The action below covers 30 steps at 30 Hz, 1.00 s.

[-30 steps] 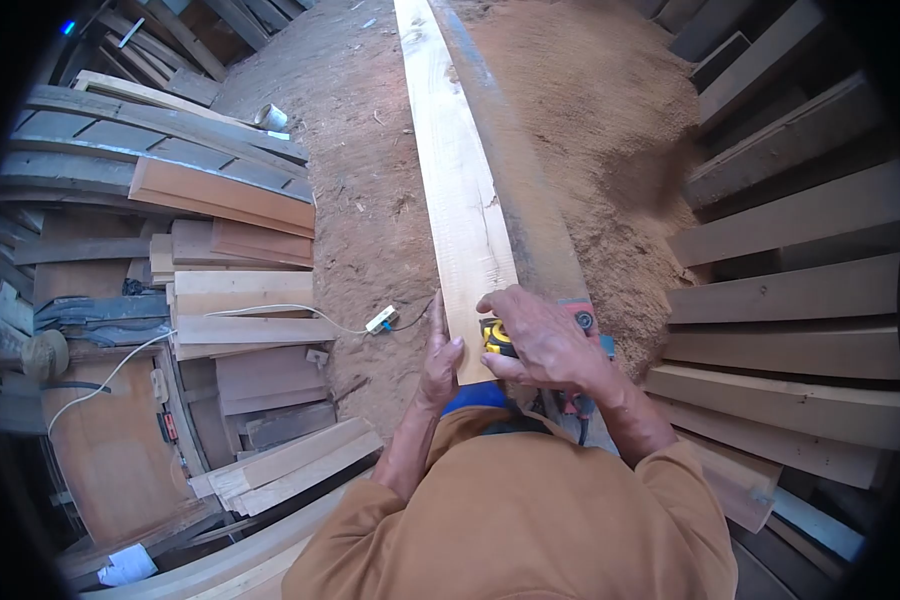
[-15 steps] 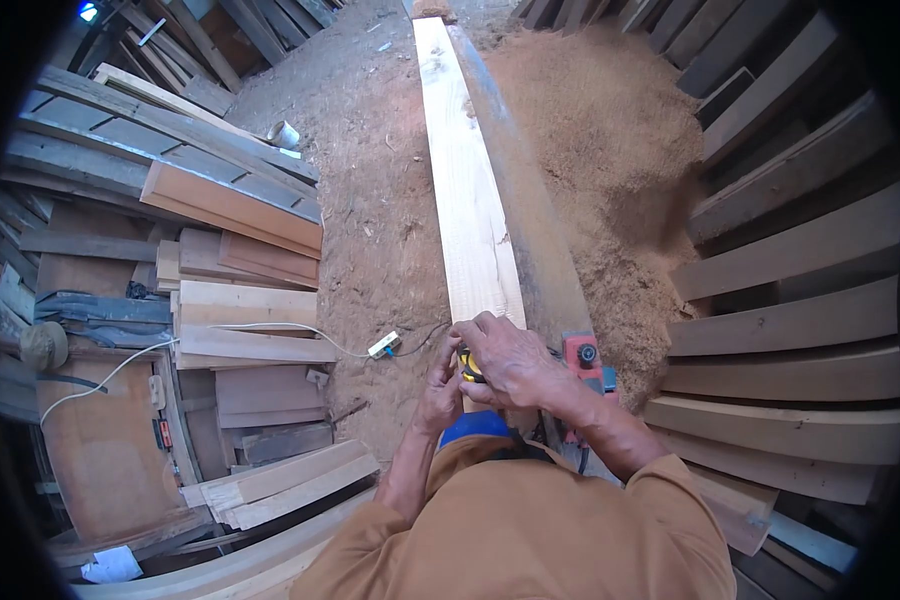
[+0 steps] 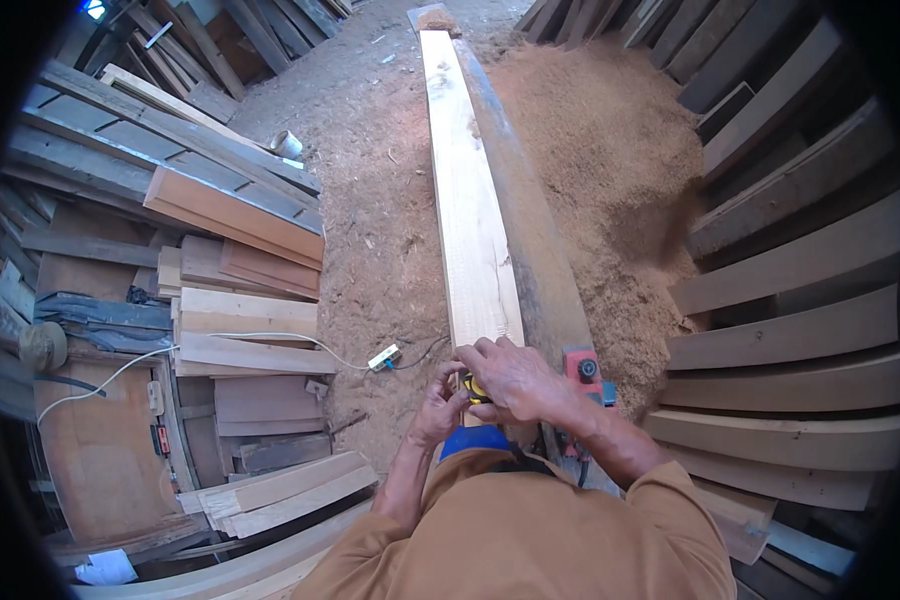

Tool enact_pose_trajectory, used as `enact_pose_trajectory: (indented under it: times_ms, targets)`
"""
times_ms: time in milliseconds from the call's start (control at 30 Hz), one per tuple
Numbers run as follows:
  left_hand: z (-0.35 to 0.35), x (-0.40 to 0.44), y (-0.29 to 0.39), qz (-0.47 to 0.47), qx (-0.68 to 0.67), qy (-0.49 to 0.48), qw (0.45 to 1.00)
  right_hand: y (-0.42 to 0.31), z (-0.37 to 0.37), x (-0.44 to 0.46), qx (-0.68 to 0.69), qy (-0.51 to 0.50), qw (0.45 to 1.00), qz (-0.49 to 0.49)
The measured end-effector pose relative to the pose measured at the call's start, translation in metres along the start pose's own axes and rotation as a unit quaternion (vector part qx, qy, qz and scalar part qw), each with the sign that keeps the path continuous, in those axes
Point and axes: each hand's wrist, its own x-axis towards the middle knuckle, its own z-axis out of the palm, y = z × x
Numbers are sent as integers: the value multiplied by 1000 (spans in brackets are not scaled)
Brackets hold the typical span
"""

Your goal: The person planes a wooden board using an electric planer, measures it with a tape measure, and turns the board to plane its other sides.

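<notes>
A yellow and black tape measure (image 3: 477, 388) is partly hidden under my right hand (image 3: 515, 380), whose fingers are wrapped round it. Close against its left side, my left hand (image 3: 438, 405) pinches at the tape measure with thumb and fingers. Both hands are over the near end of a long pale board (image 3: 475, 230), which runs straight away from me. The board lies along a wider, dusty beam (image 3: 545, 260). Just right of my right forearm sits a red power tool (image 3: 580, 368) with a dark knob.
Sawdust (image 3: 610, 150) is heaped right of the beam. A white power strip (image 3: 383, 357) with a blue plug and pale cord lies on the floor to the left. Stacked boards (image 3: 250, 330) line the left side, and leaning planks (image 3: 790, 365) line the right. A white cup (image 3: 286, 145) stands farther back.
The view has shifted slightly, so the board's far end sits lower. My left fingers have changed their grip a little, and more of the yellow tape measure shows between the hands.
</notes>
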Motion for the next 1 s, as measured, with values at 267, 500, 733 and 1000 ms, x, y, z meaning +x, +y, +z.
enact_pose_trajectory:
  times_ms: [267,500,733,1000]
  targets:
    - [-4,0,-7,-8,48,24,999,14,9,-30,-55,-16,998,19]
    - [9,1,-1,-11,58,60,996,36,-15,-52,24,-7,995,98]
    - [16,-2,25,-138,159,83,974,16,1,-12,12,-11,997,73]
    - [23,7,10,-14,-2,90,996,61,-22,-75,50,-2,989,140]
